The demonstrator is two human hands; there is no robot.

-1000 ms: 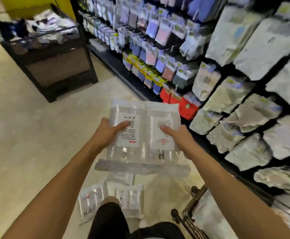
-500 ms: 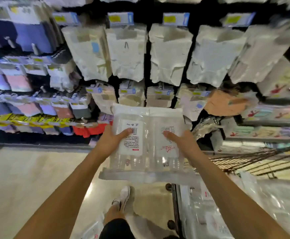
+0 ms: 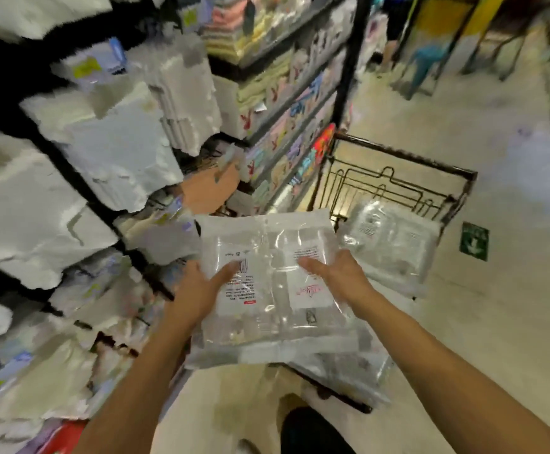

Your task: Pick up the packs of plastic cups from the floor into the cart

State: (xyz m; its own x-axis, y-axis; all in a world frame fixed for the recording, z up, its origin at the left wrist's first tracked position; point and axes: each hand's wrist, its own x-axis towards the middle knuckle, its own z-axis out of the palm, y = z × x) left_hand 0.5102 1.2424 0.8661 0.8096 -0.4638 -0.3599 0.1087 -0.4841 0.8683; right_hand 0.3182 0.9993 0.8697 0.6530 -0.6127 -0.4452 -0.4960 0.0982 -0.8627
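Observation:
I hold a clear pack of plastic cups (image 3: 272,283) with white labels flat in front of me, above the near end of the cart. My left hand (image 3: 201,290) grips its left side and my right hand (image 3: 336,276) grips its right side. The dark wire cart (image 3: 401,158) stands ahead and to the right on the floor. Another clear pack of cups (image 3: 391,244) lies inside it, and more clear packs (image 3: 342,368) show under the one I hold.
Shelves of white and pastel packaged goods (image 3: 103,152) run close along the left. A black shelf post (image 3: 349,60) stands beyond the cart. A green floor sticker (image 3: 474,240) lies right of the cart. My dark-trousered leg (image 3: 313,430) is below.
My view has swung right from the floor packs past the shelves to the cart. Both hands keep the same pack, which is now above the cart's near end.

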